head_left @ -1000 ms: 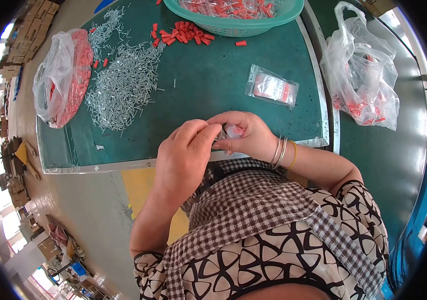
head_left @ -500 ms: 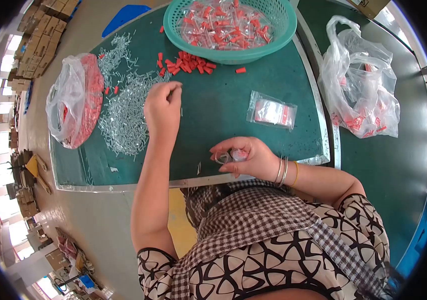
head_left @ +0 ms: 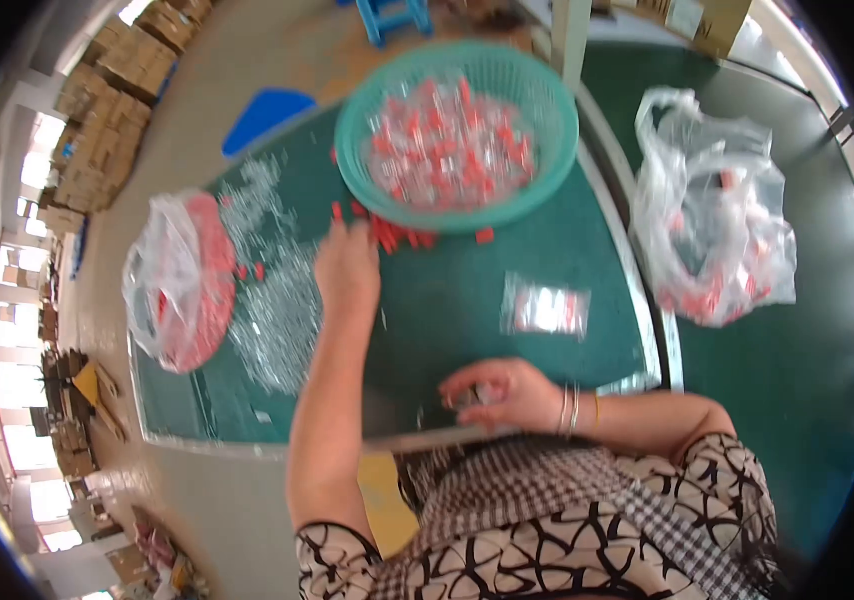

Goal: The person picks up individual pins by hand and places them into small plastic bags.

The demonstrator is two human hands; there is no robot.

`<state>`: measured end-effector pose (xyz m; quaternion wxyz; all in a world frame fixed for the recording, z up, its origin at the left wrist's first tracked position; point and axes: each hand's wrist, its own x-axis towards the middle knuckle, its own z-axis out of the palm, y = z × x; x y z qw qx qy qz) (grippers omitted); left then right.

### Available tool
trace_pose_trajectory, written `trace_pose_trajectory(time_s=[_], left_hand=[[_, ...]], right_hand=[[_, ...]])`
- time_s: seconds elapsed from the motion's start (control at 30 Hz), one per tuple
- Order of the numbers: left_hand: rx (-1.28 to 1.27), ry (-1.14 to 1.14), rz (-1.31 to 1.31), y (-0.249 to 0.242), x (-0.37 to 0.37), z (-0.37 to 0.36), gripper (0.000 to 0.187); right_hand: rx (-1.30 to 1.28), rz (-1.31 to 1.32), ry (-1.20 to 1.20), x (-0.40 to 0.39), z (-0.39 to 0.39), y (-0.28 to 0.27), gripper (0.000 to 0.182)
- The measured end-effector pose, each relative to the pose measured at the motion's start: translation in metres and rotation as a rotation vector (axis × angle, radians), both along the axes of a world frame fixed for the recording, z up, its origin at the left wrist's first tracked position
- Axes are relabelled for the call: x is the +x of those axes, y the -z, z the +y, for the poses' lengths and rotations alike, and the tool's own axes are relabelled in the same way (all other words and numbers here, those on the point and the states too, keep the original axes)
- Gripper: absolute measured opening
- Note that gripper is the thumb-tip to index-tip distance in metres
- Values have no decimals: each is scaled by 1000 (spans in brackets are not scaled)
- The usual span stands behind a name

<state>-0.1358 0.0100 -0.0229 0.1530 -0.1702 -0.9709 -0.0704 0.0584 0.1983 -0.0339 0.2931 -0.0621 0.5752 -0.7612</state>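
Note:
My left hand (head_left: pixel 347 270) reaches to the near left edge of a pile of small red pieces (head_left: pixel 390 236); its fingertips are blurred by motion. Just left of that wrist lies a heap of thin clear pieces (head_left: pixel 277 325). Close to the table's front edge, my right hand (head_left: pixel 517 395) is curled round a small clear plastic bag (head_left: pixel 482 394), whose contents are hard to make out. A flat clear packet (head_left: pixel 547 310) with white and red in it lies beyond this hand. The green basket (head_left: pixel 347 165) behind the red pile holds many clear packs with red parts.
On the table's left stands an open plastic bag (head_left: pixel 209 285) of red pieces. A second white plastic bag (head_left: pixel 712 250) rests on the green surface at the right. A metal-edged gap (head_left: pixel 659 345) separates the two surfaces. Stacked cartons (head_left: pixel 102 150) are at the far left.
The view has tilted, so the table appears lower. My left hand has moved to the red pieces, its fingers now reaching forward. My right hand stays curled near the front edge.

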Motion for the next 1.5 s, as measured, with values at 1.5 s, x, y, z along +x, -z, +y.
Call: trace_pose_trajectory(time_s=[1.5], left_hand=[[187, 428, -54, 6, 51, 93, 24]], right_hand=[[126, 269, 144, -7, 3, -6, 41]])
